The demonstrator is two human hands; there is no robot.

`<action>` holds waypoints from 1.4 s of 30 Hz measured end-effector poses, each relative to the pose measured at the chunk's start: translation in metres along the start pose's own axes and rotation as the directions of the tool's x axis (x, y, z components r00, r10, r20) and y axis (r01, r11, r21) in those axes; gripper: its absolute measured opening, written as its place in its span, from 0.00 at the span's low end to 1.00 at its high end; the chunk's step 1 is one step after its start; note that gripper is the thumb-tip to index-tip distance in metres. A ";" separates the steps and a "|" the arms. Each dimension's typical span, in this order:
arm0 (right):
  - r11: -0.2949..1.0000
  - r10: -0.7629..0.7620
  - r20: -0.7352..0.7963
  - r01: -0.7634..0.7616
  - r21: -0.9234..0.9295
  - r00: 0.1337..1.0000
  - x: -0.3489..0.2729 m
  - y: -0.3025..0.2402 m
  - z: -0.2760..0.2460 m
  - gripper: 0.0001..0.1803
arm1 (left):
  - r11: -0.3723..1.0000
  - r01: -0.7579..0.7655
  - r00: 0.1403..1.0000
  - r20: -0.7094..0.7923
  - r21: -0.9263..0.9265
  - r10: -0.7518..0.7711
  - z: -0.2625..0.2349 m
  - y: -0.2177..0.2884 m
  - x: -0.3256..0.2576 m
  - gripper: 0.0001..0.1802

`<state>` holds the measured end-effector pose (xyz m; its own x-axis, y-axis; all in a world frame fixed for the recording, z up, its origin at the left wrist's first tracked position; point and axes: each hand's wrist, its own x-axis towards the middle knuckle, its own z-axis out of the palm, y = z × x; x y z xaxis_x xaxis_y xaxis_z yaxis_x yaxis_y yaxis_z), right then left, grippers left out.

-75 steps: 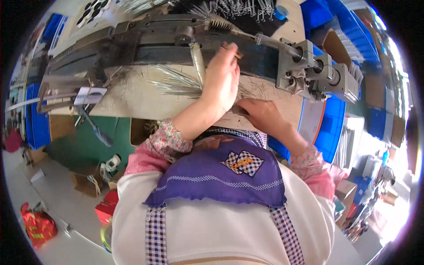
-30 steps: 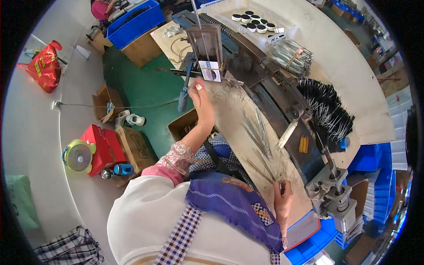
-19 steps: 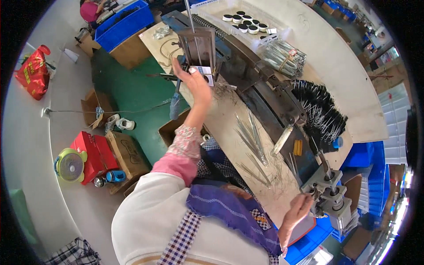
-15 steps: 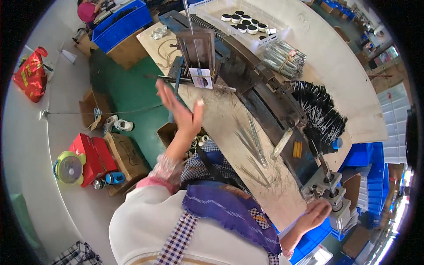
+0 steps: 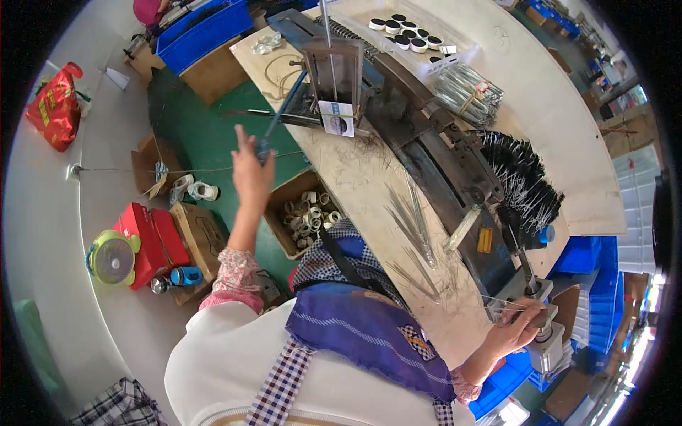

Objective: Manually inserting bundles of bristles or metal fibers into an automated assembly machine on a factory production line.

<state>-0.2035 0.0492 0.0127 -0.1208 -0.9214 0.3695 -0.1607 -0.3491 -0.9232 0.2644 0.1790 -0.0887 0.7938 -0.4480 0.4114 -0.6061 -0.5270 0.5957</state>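
Observation:
My left hand [image 5: 250, 170] is raised out to the left of the bench, its fingers closed around the lower end of a thin blue lever [image 5: 280, 121]. The lever slants up to an upright grey metal frame [image 5: 332, 74] on the machine. At the machine's near right end my right hand [image 5: 513, 332] curls over a grey metal end block [image 5: 543, 319]. A thin wire [image 5: 497, 300] runs just above its fingers. Loose thin metal pins [image 5: 412, 224] lie on the beige bench top [image 5: 355, 170] between my hands.
A dark metal track [image 5: 440, 160] runs along the bench. Past it are a black bristle bundle [image 5: 526, 188], a tied wire bundle [image 5: 465, 89] and a tray of black caps [image 5: 405, 32]. A box of white rings [image 5: 307, 213], a red box [image 5: 145, 238] and blue crates [image 5: 593, 277] stand around.
My left hand, open in the air half a second ago, has risen and closed on the blue lever. My right hand has moved up onto the machine's end block.

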 end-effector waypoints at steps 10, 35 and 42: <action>0.981 -0.187 0.263 0.196 -0.005 0.946 0.019 -0.028 0.022 0.03 | 0.424 -0.313 0.568 0.190 -0.850 0.800 -0.026 0.251 -0.099 0.29; 0.539 -0.309 0.743 0.753 -0.377 0.594 0.089 -0.002 0.051 0.11 | -0.443 0.859 0.167 0.679 0.255 0.714 0.008 0.247 -0.005 0.06; 0.611 -0.130 0.734 0.636 -0.471 0.667 0.136 0.000 0.089 0.06 | 0.260 0.782 0.319 0.722 -0.567 0.614 0.007 0.174 -0.042 0.10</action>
<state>-0.1326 -0.0914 0.0535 0.6588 -0.6948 0.2885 -0.6363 -0.7192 -0.2791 0.1251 0.1013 -0.0076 -0.1552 -0.9879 -0.0009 0.4913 -0.0780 0.8675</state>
